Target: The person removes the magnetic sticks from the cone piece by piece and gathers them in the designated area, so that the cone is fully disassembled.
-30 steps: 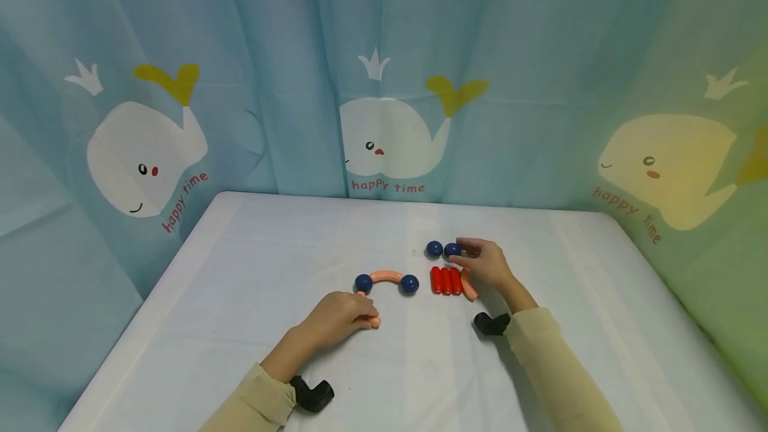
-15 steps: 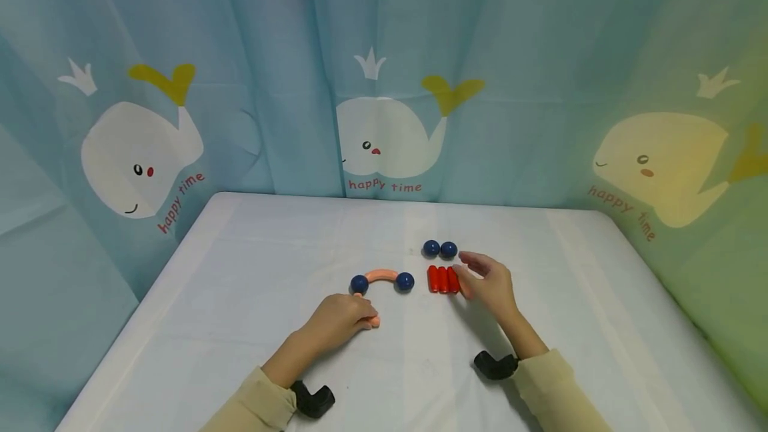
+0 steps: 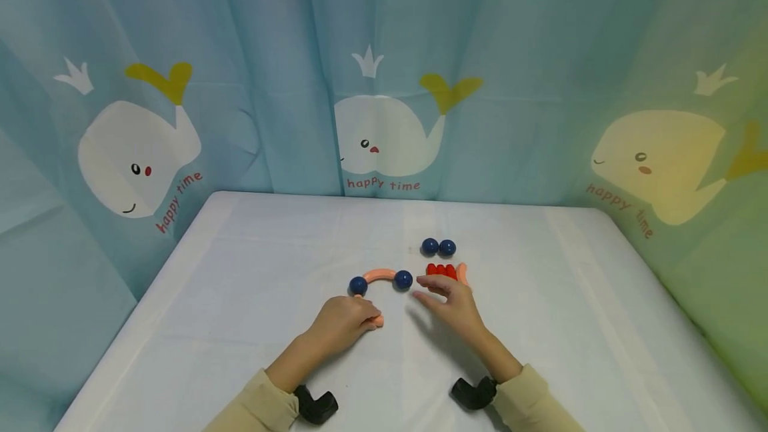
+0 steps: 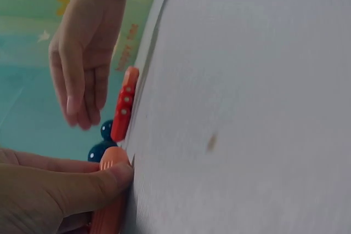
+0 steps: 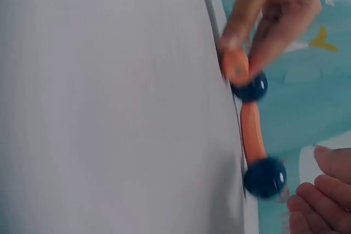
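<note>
My left hand (image 3: 345,322) pinches an orange curved rod (image 4: 111,160) between thumb and finger, low over the table. The rod's far end lies by a blue ball (image 3: 358,286). An orange arched rod (image 3: 380,274) links that ball to a second blue ball (image 3: 403,280). My right hand (image 3: 453,305) holds nothing. Its fingers are spread and slightly bent, just right of the second ball and apart from it. Behind its fingers, partly hidden, are 3 red rods (image 3: 441,270) side by side, with a loose orange curved rod (image 3: 462,273) at their right.
Two loose blue balls, one left (image 3: 430,247) and one right (image 3: 447,248), sit behind the red rods. A white cloth covers the table (image 3: 270,252). A blue-green curtain (image 3: 276,72) with printed whales hangs around its back and sides.
My right hand has left the two loose blue balls, coming nearer and leftward to the joined pieces, with nothing in it. My left hand keeps its pinch on the orange curved rod, almost still.
</note>
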Demonstrator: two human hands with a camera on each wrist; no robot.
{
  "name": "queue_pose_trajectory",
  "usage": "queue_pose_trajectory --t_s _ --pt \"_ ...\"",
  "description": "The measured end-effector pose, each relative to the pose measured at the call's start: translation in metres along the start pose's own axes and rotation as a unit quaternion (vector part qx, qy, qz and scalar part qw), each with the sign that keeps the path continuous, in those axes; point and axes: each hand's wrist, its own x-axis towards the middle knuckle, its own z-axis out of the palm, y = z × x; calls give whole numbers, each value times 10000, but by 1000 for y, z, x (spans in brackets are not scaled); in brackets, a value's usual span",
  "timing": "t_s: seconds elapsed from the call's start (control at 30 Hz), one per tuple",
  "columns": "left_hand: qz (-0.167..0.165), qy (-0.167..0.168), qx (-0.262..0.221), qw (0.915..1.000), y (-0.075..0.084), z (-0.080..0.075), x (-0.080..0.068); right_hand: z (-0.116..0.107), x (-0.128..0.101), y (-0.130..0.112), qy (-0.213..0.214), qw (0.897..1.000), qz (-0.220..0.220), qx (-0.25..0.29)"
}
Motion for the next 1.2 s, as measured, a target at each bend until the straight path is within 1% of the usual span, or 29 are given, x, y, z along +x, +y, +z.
queue_pose_trajectory --t_s 0.1,0.2,0.27,0.33,0.4,0.43,0.5,0.57,0.63,0.77,0.93,1.03,1.1,1.2 --pt "2 26 90 10000 3 0 1 6 -1 -16 -294 9994 -73 166" --pt "33 -21 13 10000 2 0 0 13 -2 -22 -509 9985 10 217" --pt "37 34 -266 9996 -2 -2 1 16 -3 -26 -597 9980 66 177" --pt "-56 163 -698 9974 -7 -5 1 19 -4 -28 -667 9976 123 154" --pt "-289 322 -1090 9931 -14 -8 1 21 -5 -29 -735 9970 178 136" --pt "-482 377 -1279 9899 -17 -10 0 22 -5 -30 -773 9967 203 146" --pt "-873 410 -1511 9838 -23 -11 -1 24 -6 -31 -860 9962 112 99" --pt "-1171 374 -1660 9784 -29 -10 -3 30 -8 -22 -920 9958 -20 13" --pt "-1335 326 -1788 9742 -33 -8 -4 36 -11 -11 -999 9947 -208 -98" --pt "-1322 383 -1934 9714 -38 -4 -6 50 -14 10 -1116 9913 -517 -469" --pt "-1356 402 -2048 9685 -40 0 -8 59 -14 11 -1202 9870 -810 -699" --pt "-1379 417 -2093 9672 -41 1 -8 60 -14 8 -1209 9854 -888 -806" --pt "-1313 466 -2093 9679 -42 2 -8 60 -14 6 -1217 9848 -864 -887" --pt "-1137 532 -2008 9716 -42 4 -6 58 -15 3 -1197 9845 -787 -1007"
